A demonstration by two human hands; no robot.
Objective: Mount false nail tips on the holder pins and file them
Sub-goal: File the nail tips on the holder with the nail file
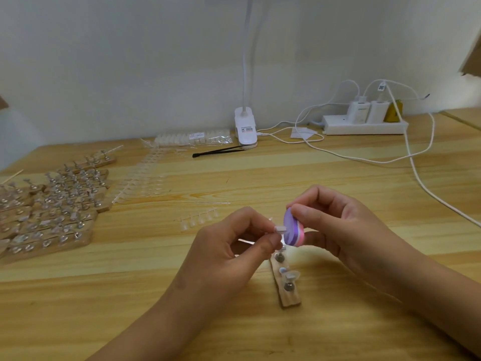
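Both hands work just above the wooden pin holder (286,282): my left hand (229,246) pinches a clear nail tip (280,228), my right hand (335,225) grips the purple-pink file block (292,227) touching it.

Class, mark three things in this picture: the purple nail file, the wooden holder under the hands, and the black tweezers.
purple nail file (291,226): head view, on its purple face.
wooden holder (291,300): head view, on its bare near end.
black tweezers (217,151): head view, midway along them.
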